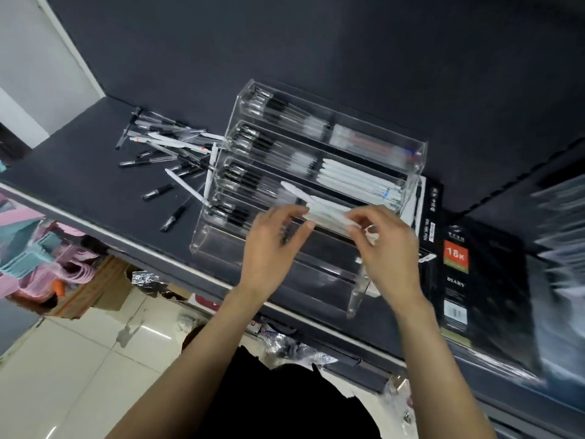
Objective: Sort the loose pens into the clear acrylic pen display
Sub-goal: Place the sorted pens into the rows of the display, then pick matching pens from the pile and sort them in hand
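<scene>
Nearest: both forearms reach up from frame bottom over the tabletop front edge. L hand and R hand each pinch one end of a small bundle of white pens, fingers curled round it, grip closed, not wide. Bundle held roughly level, just above a lower tier of the clear acrylic pen display. Motion blur here; exact pen count cannot tell.

Handling (judgement): pens light, stiff, smooth plastic, so likely to slide against each other and fan out if held at one end only. Two-end hold suits; keep bundle parallel to tier slot. Acrylic walls rigid, prob. scratch-prone and hard to see, so risk of clipping a divider.

Mid: display tiers step upward away from person; upper tiers already hold black-capped pens on left side, white ones on right. Lowest front tier looks empty, giving open room to lower hands.

Far L: loose pens scattered in heap, some touching display's L wall. R: black diary box just beside display; tight on that side. Dark back panel behind.
</scene>
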Tool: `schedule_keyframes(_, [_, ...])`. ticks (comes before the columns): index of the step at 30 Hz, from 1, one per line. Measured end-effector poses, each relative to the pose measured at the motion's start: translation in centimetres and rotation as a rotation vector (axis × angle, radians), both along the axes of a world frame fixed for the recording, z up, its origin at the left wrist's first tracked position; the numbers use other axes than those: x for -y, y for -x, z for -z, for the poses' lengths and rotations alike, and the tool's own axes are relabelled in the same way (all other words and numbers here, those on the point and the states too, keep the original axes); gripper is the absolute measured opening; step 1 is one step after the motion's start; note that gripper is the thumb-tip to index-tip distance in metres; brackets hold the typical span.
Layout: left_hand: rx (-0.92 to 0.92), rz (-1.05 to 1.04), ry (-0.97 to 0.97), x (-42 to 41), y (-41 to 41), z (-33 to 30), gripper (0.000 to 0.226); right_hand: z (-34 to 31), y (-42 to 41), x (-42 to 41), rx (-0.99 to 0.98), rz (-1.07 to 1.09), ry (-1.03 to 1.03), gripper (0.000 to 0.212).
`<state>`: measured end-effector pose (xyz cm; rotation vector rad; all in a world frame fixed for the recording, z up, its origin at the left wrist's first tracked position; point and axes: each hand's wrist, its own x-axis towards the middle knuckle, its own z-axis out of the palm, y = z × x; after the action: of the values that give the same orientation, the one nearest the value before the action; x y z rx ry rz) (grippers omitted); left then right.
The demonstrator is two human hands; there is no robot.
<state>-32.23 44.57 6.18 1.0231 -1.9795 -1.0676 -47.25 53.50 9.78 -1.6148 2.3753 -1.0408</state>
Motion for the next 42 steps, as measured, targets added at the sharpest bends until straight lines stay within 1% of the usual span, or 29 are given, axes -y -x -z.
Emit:
schedule_keyframes(2, [0.213,-0.066,0.26,1.2,0.9,1.2,0.032,0.0,2.2,-0.7,-0.207,0.124,-0.069,0.015])
schedule_keyframes(4, [0.37,-0.123,0.428,2.2,1.4,2.2,0.034,0.4,3.4,-0.8,-0.374,0.188,-0.139,0.019])
schedule_keyframes(6, [0.436,-0.132,0.52,3.0,1.6,2.8,0.036,0.7,3.6,-0.4,-0.503,0.204,-0.2,0.028])
schedule_keyframes(8, [0.454,-0.108,0.57,3.6,1.8,3.1,0.033,0.7,3.3,0.4,-0.594,0.204,-0.308,0.032])
schedule_keyframes(10, [0.466,-0.079,0.583,3.8,2.1,3.1,0.027,0.7,3.2,1.1,-0.61,0.198,-0.375,0.034])
schedule_keyframes(13, [0.471,-0.053,0.588,3.7,2.7,3.2,0.023,1.0,3.5,1.1,-0.613,0.158,-0.374,0.033])
schedule_keyframes(16, [0.462,-0.045,0.6,3.6,3.1,3.5,0.025,1.2,3.5,1.1,-0.669,0.159,-0.367,0.03])
schedule_keyframes(22, [0.473,0.004,0.579,3.6,3.3,3.5,0.029,1.4,3.2,1.7,-0.65,0.099,-0.432,0.033])
schedule_keyframes(25, [0.47,0.03,0.569,3.5,3.0,3.5,0.029,1.4,3.0,1.5,-0.685,0.14,-0.46,0.034])
schedule_keyframes(27, [0.425,0.046,0.554,3.6,2.7,3.4,0.027,1.2,2.8,1.3,-0.686,0.17,-0.426,0.032])
schedule_keyframes(28, [0.379,0.046,0.553,3.7,2.4,3.2,0.026,1.0,2.6,1.3,-0.683,0.188,-0.379,0.028])
schedule_keyframes(30, [0.252,0.022,0.565,3.8,1.5,2.5,0.024,0.6,2.1,1.3,-0.645,0.169,-0.201,0.02])
schedule_keyframes(31, [0.17,-0.003,0.569,4.0,0.7,1.9,0.022,0.3,1.3,1.3,-0.578,0.133,-0.096,0.017])
schedule_keyframes(33, [-0.004,-0.074,0.579,4.2,-1.7,0.9,0.013,-0.7,-1.3,1.8,-0.425,0.04,0.058,0.02])
schedule_keyframes(34, [-0.063,-0.117,0.583,4.4,-3.2,0.6,0.01,-1.0,-3.1,2.3,-0.34,-0.004,0.105,0.023])
schedule_keyframes(36, [-0.111,-0.209,0.561,5.1,-6.7,0.6,0.008,-1.0,-7.2,4.0,-0.134,-0.124,0.123,0.027])
schedule_keyframes(38, [-0.084,-0.3,0.485,6.6,-10.6,1.0,0.007,-0.4,-11.3,6.1,0.028,-0.266,0.082,0.029])
schedule_keyframes(39, [-0.038,-0.336,0.421,7.7,-12.6,1.4,0.01,0.0,-13.2,7.3,0.07,-0.328,0.05,0.029])
schedule_keyframes(40, [0.033,-0.351,0.346,9.1,-14.5,1.9,0.017,0.4,-15.0,8.7,0.096,-0.377,0.006,0.029])
schedule_keyframes(42, [0.252,-0.305,0.219,12.2,-17.3,3.4,0.041,1.6,-17.9,11.8,0.114,-0.418,-0.138,0.031])
